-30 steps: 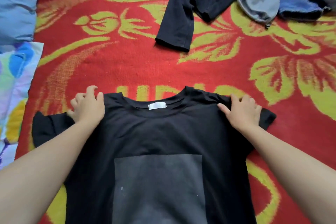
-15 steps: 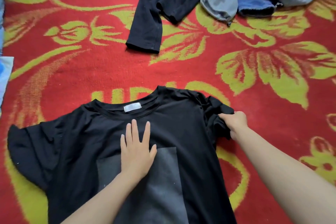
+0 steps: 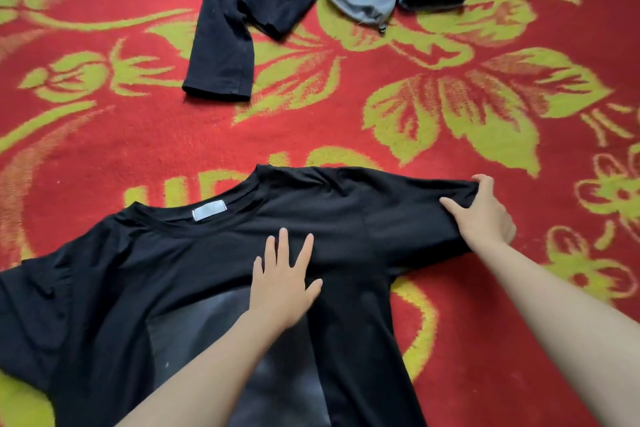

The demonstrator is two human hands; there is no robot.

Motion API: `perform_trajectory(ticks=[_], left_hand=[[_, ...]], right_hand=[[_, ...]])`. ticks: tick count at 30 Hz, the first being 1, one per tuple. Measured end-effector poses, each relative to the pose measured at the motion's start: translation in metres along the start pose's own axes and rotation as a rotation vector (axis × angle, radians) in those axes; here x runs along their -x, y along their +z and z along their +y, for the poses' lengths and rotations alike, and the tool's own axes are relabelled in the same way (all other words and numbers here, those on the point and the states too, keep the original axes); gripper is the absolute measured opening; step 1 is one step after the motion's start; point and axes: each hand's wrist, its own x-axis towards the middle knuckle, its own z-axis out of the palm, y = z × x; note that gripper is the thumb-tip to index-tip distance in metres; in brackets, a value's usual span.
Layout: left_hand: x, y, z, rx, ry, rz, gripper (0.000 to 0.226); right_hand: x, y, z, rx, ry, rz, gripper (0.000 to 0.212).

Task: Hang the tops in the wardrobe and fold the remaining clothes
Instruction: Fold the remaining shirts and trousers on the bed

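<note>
The black T-shirt lies front-up on the red flowered cover and looks light, limp and slightly stretchy. I judge it will sag and wrinkle wherever it is not pinned or pulled, so the firmer edges are the places to take hold: sleeve hems, shoulder seams, collar. Its far-left sleeve lies rumpled, a white label sits inside the round collar and a grey square print fills the chest; the left hand rests flat there with fingers spread, pinning the cloth, while the right hand grips the other sleeve's end, holding it stretched sideways.
</note>
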Motion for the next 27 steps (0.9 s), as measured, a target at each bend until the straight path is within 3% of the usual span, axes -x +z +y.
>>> perform_trajectory(ticks=[3, 6, 10, 13, 15, 18, 21, 23, 25, 27], left_hand=[[-0.003, 0.006, 0.004, -0.068, 0.011, -0.057, 0.074], [-0.004, 0.013, 0.007, -0.09, 0.007, -0.072, 0.075], [-0.008, 0.006, 0.006, -0.066, 0.006, -0.129, 0.073], [-0.012, -0.003, 0.004, -0.038, 0.01, -0.198, 0.07], [-0.013, -0.011, 0.004, 0.007, 0.002, -0.233, 0.067], [-0.013, -0.024, 0.009, 0.182, -0.044, -0.227, 0.058], [-0.016, -0.033, 0.016, 0.493, -0.071, -0.086, 0.046], [-0.015, -0.04, 0.022, 0.729, -0.052, -0.024, 0.034], [-0.014, -0.047, 0.026, 1.035, -0.126, -0.012, 0.018], [-0.014, -0.05, 0.023, 1.402, -0.293, -0.059, 0.02]], right_hand=[[-0.004, 0.002, 0.01, -0.055, 0.021, 0.032, 0.076], [0.0, 0.007, 0.02, -0.193, 0.172, -0.021, 0.072], [0.011, 0.021, 0.027, -0.384, 0.29, -0.185, 0.052], [0.017, 0.017, 0.033, -0.69, 0.336, -0.321, 0.011], [0.021, 0.009, 0.035, -0.834, 0.342, -0.36, 0.019], [0.03, 0.001, 0.034, -0.975, 0.305, -0.43, 0.012], [0.038, -0.007, 0.031, -1.053, 0.183, -0.497, 0.018], [0.044, -0.012, 0.02, -0.97, -0.015, -0.4, 0.022], [0.055, -0.012, 0.002, -0.674, -0.325, -0.178, 0.014], [0.077, 0.0, -0.015, -0.285, -0.69, 0.045, 0.004]])
